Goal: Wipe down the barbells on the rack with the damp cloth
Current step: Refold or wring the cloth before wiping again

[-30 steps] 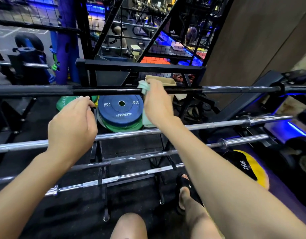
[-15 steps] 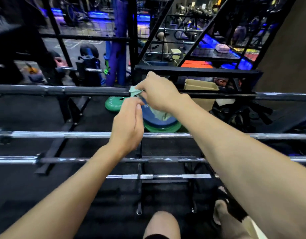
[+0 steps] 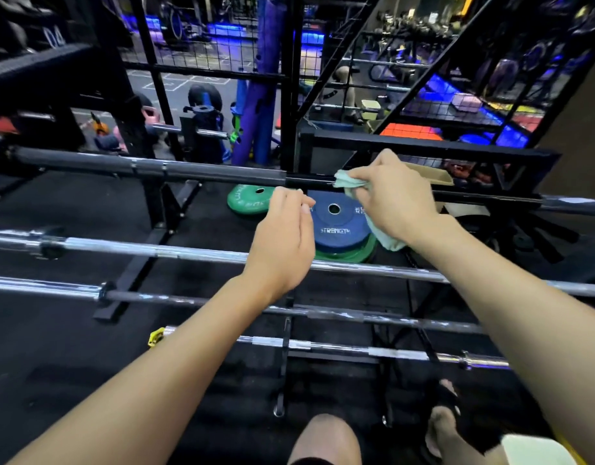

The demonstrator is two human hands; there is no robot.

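Several barbells lie across a black floor rack (image 3: 284, 357). The top black barbell (image 3: 162, 169) runs left to right at the far side. My right hand (image 3: 390, 199) grips a pale green cloth (image 3: 348, 182) and holds it against that top bar, with the cloth's tail hanging below my wrist. My left hand (image 3: 284, 239) hovers just left of it, fingers loosely curled, holding nothing and touching no bar. A chrome barbell (image 3: 155, 251) passes under my left wrist. Two more bars (image 3: 175, 298) lie lower and nearer.
A blue weight plate (image 3: 339, 223) on green plates (image 3: 247, 199) lies on the floor behind the rack. A cardboard box (image 3: 433, 176) sits behind my right hand. A black mesh fence (image 3: 289, 78) stands beyond. My knee (image 3: 323, 437) and sandalled foot (image 3: 443, 424) are at the bottom.
My right hand slid the cloth left along the top bar, then back right. My left hand came in from the left, met the cloth, and has drawn slightly away from it.
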